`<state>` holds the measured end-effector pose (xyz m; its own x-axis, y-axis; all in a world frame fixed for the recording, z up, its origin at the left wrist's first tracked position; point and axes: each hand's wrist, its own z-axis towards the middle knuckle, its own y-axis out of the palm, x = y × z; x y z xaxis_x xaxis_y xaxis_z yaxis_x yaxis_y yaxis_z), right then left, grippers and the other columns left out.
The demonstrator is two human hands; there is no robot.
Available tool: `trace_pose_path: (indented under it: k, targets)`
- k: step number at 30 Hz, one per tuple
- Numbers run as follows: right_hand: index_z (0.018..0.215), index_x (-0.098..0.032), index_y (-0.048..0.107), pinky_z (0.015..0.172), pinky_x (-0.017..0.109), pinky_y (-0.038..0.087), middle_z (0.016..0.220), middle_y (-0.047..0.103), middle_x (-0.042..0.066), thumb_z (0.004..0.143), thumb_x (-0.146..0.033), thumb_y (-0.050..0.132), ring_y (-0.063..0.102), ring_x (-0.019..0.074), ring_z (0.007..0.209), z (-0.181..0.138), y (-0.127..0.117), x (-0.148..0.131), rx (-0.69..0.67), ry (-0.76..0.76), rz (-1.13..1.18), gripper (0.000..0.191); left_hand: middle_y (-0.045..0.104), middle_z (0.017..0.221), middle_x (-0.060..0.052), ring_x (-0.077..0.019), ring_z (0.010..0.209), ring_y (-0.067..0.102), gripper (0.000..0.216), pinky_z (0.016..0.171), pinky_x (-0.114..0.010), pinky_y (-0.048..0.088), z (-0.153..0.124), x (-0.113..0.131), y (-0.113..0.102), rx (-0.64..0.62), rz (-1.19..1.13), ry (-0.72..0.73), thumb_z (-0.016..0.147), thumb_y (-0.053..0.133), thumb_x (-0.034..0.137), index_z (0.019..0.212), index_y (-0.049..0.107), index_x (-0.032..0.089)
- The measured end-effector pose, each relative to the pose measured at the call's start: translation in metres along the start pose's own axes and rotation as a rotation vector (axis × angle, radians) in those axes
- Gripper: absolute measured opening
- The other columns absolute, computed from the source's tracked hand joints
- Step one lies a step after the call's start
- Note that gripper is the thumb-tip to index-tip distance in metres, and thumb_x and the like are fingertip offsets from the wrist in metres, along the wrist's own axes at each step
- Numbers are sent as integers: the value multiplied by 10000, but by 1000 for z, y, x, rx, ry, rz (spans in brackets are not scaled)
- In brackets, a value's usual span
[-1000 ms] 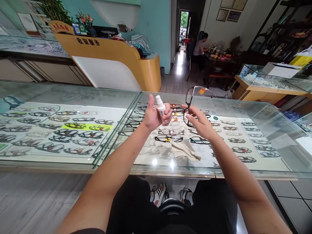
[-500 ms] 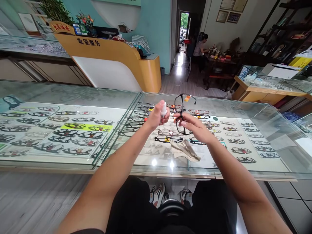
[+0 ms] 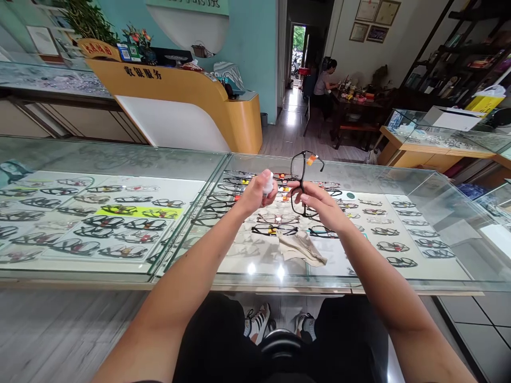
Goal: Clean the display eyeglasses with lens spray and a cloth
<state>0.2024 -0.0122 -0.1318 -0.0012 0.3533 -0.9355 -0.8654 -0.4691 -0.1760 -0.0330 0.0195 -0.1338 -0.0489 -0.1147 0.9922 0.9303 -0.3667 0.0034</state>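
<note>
My left hand (image 3: 255,194) grips a small white spray bottle (image 3: 268,185), its nozzle aimed right at a pair of black-framed glasses (image 3: 300,181). My right hand (image 3: 319,205) holds those glasses upright by the frame, with an orange tag at their top. Both hands hover just above the glass counter (image 3: 120,159), close together, the bottle a few centimetres from the lens. A beige cleaning cloth (image 3: 300,247) lies crumpled on the glass below my hands.
The glass display counter holds several rows of spectacles under its top. A yellow reception desk (image 3: 191,96) stands beyond it. A person (image 3: 324,85) sits at a dark table far back. Another glass case (image 3: 439,135) is at the right.
My left hand tipped the bottle from upright toward the glasses and closed around it. My right hand turned the glasses and brought them left, nearer the nozzle.
</note>
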Motion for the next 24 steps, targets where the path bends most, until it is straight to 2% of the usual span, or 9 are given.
trace_pose_path:
  k: [5,10,13,15,17,19,20,22,24]
  targets:
    - [1401,-292,724,872,367,513,1253,756,72,1038,-543,633,638,230,1009,4,-8,5,102,-16,57,451,407,416,-12,-103,392,315,766,451,-292,197,-4,1,2,-92,130,30,822,560,910,499,511,216]
    - [1400,-293,725,838,344,498,1259,771,65,1040,-551,635,636,220,1009,6,-13,8,132,-24,85,452,450,440,-23,-111,430,361,718,501,-313,238,-6,0,2,-145,255,63,905,559,795,502,529,201]
    - [1411,-303,722,840,340,488,1230,776,56,1045,-543,637,637,217,998,6,-15,10,131,-33,100,447,443,454,-14,-112,437,375,766,488,-310,244,-4,-3,-7,-79,208,121,908,530,866,519,526,206]
    - [1413,-303,718,842,343,485,1209,778,57,1044,-546,634,647,225,1007,6,-16,11,138,-34,101,450,443,473,-3,-114,437,393,807,459,-303,248,-1,-2,-20,69,159,191,868,506,959,558,534,214]
    - [1416,-298,712,853,349,488,1196,782,63,1042,-555,629,661,238,1029,6,-18,11,146,-29,94,462,453,514,13,-122,449,429,804,428,-298,269,4,2,-40,282,105,263,825,502,1005,638,546,224]
    - [1428,-296,701,866,359,496,1217,786,68,1039,-561,627,674,247,1045,6,-20,11,151,-25,88,476,479,595,29,-132,517,504,700,443,-289,350,9,6,-66,553,65,320,863,551,924,764,539,231]
    - [1432,-299,697,873,364,500,1240,786,68,1037,-561,629,677,247,1047,6,-21,11,153,-27,88,479,503,660,34,-125,572,525,580,481,-276,388,11,8,-82,708,56,345,928,586,798,853,537,225]
    - [1429,-306,697,880,371,504,1276,787,64,1036,-557,634,680,244,1043,6,-22,11,157,-33,92,471,503,787,47,-110,673,518,247,559,-257,421,13,7,-116,962,43,324,962,648,406,1009,491,221]
    - [1418,-309,704,888,372,500,1276,792,58,1037,-546,639,682,239,1045,6,-24,11,161,-44,99,454,476,905,38,-101,763,471,199,636,-253,409,10,3,-151,1140,115,300,955,546,143,1063,403,230]
